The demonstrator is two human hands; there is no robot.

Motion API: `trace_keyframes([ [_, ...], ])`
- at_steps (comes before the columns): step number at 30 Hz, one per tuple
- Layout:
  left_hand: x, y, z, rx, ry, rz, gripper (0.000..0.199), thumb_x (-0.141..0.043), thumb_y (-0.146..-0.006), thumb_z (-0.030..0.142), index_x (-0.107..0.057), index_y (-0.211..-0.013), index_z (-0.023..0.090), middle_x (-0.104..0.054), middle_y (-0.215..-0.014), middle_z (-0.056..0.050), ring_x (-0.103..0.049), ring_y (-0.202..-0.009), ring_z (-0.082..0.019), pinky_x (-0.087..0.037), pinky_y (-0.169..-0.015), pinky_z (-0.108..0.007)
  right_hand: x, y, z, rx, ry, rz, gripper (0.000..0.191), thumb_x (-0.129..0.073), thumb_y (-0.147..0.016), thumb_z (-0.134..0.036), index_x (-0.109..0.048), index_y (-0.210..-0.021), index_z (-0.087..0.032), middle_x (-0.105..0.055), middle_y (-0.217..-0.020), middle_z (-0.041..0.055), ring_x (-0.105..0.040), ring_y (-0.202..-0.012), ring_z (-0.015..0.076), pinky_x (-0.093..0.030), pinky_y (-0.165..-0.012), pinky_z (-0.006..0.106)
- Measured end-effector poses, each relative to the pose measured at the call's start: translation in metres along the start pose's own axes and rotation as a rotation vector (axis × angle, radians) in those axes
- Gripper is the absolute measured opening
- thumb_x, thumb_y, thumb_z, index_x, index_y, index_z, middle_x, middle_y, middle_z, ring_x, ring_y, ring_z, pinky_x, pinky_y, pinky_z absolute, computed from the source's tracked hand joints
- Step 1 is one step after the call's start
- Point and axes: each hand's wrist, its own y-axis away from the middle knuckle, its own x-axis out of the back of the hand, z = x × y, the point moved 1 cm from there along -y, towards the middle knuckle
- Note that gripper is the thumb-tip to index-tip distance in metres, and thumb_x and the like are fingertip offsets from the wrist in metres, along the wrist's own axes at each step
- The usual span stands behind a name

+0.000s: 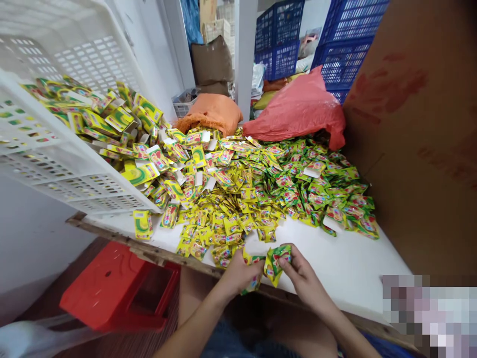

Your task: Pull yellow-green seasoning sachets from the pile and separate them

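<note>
Near the front edge of the white table (357, 263), my left hand (240, 272) is closed around a small yellow and green box (254, 283). Just right of it, my right hand (300, 271) pinches green and yellow packets (276, 263) between thumb and fingers. The packets are close beside the box; whether they touch is unclear. Beyond my hands lie a heap of yellow packets (231, 223) and, to the right, a heap of green packets (313, 194). Small yellow boxes (156, 159) spill from the left, several with open flaps.
A tilted white crate (93, 179) holds boxes at the left. Orange (214, 112) and red sacks (298, 107) lie behind the heaps. A large cardboard sheet (417, 149) stands at the right. Below the table's left side is a red stool (108, 286). Blue crates (343, 59) stand behind.
</note>
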Motion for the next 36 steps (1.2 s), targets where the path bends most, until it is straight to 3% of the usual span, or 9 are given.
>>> trace_keyframes([
  [3, 0.001, 0.005, 0.004, 0.072, 0.069, -0.094, 0.043, -0.078, -0.059, 0.033, -0.066, -0.095, 0.013, -0.070, -0.083, -0.006, -0.062, -0.071, -0.018, -0.049, -0.072, -0.030, -0.001, 0.002, 0.003, -0.008, 0.011, 0.099, 0.023, -0.052, -0.084, -0.044, -0.049, -0.092, -0.022, -0.059, -0.086, 0.0023, -0.056, -0.080, 0.0176, -0.047, -0.075, 0.029],
  [6, 0.002, 0.008, 0.007, 0.011, 0.088, -0.095, 0.048, -0.079, -0.057, 0.032, -0.065, -0.098, 0.011, -0.070, -0.087, -0.008, -0.063, -0.081, -0.020, -0.048, -0.078, -0.030, -0.003, 0.002, 0.002, 0.003, -0.008, 0.191, 0.026, -0.050, -0.085, -0.047, -0.050, -0.095, -0.022, -0.059, -0.085, 0.0028, -0.056, -0.079, 0.0178, -0.049, -0.073, 0.029],
  [14, 0.012, 0.006, 0.003, -0.013, 0.015, 0.015, 0.045, -0.077, -0.060, 0.034, -0.065, -0.097, 0.011, -0.070, -0.093, -0.008, -0.063, -0.084, -0.021, -0.047, -0.080, -0.030, -0.014, 0.006, -0.011, -0.058, -0.114, -0.045, 0.037, -0.056, -0.082, -0.042, -0.047, -0.113, -0.025, -0.061, -0.105, 0.0058, -0.058, -0.097, 0.0206, -0.047, -0.087, 0.038],
  [19, 0.011, 0.010, 0.005, 0.048, 0.022, -0.070, 0.048, -0.079, -0.056, 0.029, -0.063, -0.097, 0.011, -0.068, -0.090, -0.007, -0.061, -0.081, -0.018, -0.046, -0.078, -0.028, -0.013, -0.001, -0.029, -0.077, -0.129, -0.079, 0.038, -0.060, -0.080, -0.041, -0.049, -0.111, -0.023, -0.061, -0.105, 0.0063, -0.058, -0.095, 0.0208, -0.047, -0.087, 0.035],
  [23, 0.007, 0.010, 0.002, 0.083, -0.008, -0.111, 0.055, -0.081, -0.051, 0.018, -0.057, -0.100, 0.013, -0.064, -0.081, -0.001, -0.057, -0.071, -0.013, -0.045, -0.069, -0.024, -0.020, -0.005, -0.043, 0.105, 0.049, 0.072, 0.028, -0.052, -0.085, -0.035, -0.044, -0.109, -0.024, -0.059, -0.095, 0.0043, -0.058, -0.086, 0.0188, -0.048, -0.077, 0.031],
  [27, 0.010, 0.011, 0.001, 0.019, -0.060, -0.105, 0.066, -0.079, -0.051, 0.013, -0.051, -0.110, 0.015, -0.062, -0.093, -0.003, -0.056, -0.081, -0.015, -0.044, -0.075, -0.026, -0.030, -0.008, -0.048, 0.251, 0.454, -0.109, 0.022, -0.043, -0.086, -0.018, -0.045, -0.108, -0.021, -0.055, -0.098, 0.0073, -0.053, -0.091, 0.0205, -0.046, -0.080, 0.035],
  [30, 0.014, 0.010, 0.001, -0.030, -0.121, -0.097, 0.064, -0.078, -0.051, 0.010, -0.051, -0.109, 0.014, -0.060, -0.099, -0.004, -0.055, -0.088, -0.017, -0.042, -0.080, -0.027, -0.032, -0.008, -0.056, 0.321, 0.677, -0.246, 0.033, -0.040, -0.082, -0.007, -0.050, -0.111, -0.021, -0.055, -0.100, 0.0085, -0.050, -0.096, 0.0228, -0.044, -0.084, 0.040],
  [33, 0.016, 0.009, 0.002, -0.056, -0.114, -0.096, 0.057, -0.075, -0.052, 0.007, -0.053, -0.104, 0.014, -0.061, -0.096, -0.003, -0.055, -0.085, -0.016, -0.043, -0.080, -0.026, -0.031, -0.005, -0.065, 0.361, 0.764, -0.335, 0.046, -0.039, -0.084, -0.006, -0.045, -0.125, -0.024, -0.053, -0.112, 0.0083, -0.047, -0.107, 0.0232, -0.040, -0.093, 0.042],
  [36, 0.016, 0.006, 0.007, -0.033, -0.080, -0.103, 0.056, -0.075, -0.056, 0.011, -0.051, -0.106, 0.016, -0.061, -0.091, -0.002, -0.056, -0.080, -0.015, -0.043, -0.076, -0.027, -0.028, -0.002, -0.066, 0.389, 0.686, -0.293, 0.047, -0.037, -0.090, -0.015, -0.034, -0.135, -0.028, -0.049, -0.126, 0.0063, -0.045, -0.117, 0.0203, -0.040, -0.096, 0.037],
])
